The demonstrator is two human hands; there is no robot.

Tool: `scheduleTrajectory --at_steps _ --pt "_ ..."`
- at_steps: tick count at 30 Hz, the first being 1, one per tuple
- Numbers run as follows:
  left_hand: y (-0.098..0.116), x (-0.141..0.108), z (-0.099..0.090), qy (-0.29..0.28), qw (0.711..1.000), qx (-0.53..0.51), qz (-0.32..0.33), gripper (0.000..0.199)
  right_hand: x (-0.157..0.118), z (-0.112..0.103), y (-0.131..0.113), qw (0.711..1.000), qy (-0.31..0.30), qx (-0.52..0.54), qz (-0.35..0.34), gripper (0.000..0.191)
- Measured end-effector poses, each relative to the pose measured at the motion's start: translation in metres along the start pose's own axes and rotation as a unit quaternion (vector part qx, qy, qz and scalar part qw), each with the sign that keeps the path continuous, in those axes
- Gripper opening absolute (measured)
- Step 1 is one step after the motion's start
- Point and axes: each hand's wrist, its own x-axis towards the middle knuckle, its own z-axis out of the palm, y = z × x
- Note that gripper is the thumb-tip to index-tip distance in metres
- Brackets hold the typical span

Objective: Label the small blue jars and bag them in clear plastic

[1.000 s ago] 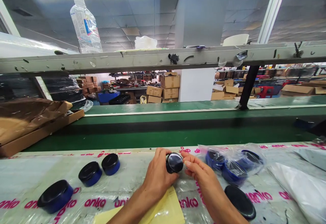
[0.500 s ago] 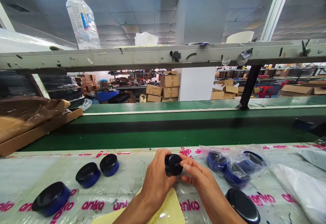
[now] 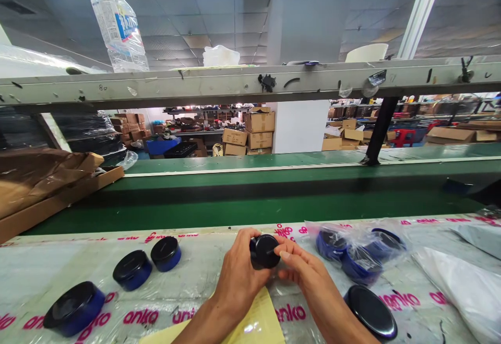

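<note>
Left hand (image 3: 239, 281) curled firmly around a black-capped round jar (image 3: 265, 251), jar held between both hands, just above the table; right hand (image 3: 309, 281) narrow, fingertips (image 3: 285, 254) pinching the cap's edge; three blue jars (image 3: 132, 270) left of the hands; bagged blue jars (image 3: 360, 258) right; black lid (image 3: 371, 312) right, nearer; yellow paper (image 3: 254, 323) beneath the wrists.

The long workbench (image 3: 47, 265) is covered with a clear plastic sheet (image 3: 164, 302) over pink "anko" print. On it lie three round blue containers (image 3: 132, 270) with black lids, a clear bag (image 3: 391, 234) holding more, one black lid (image 3: 371, 312), yellow paper (image 3: 258, 323) and a white bag (image 3: 457, 292).
</note>
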Motion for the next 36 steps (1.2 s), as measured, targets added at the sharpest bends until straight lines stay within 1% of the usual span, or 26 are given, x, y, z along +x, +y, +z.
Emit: scheduleTrajectory --at_steps 7,13,22,29,36 --pt "-0.0028 0.0007 0.0026 -0.005 1.000 0.002 -0.003 0.045 0.0001 -0.0008 0.0011 1.000 0.012 -0.014 -0.015 0.027" --pt "-0.0020 0.0003 0.0005 -0.014 1.000 -0.009 0.007 0.043 -0.0013 0.0000 -0.0005 1.000 0.013 -0.014 -0.017 0.026" --pt "-0.0055 0.0005 0.0025 -0.005 0.999 -0.003 0.031 0.044 0.0004 -0.0024 0.0016 1.000 0.006 -0.020 -0.016 0.028" --pt "-0.0021 -0.0008 0.0021 -0.005 1.000 -0.005 0.022 0.041 0.0010 -0.0020 0.0026 1.000 0.010 -0.013 -0.016 0.026" --pt "-0.0007 -0.0015 0.0019 -0.008 1.000 -0.006 0.022 0.042 0.0007 -0.0024 0.0029 1.000 0.019 -0.016 -0.017 0.030"
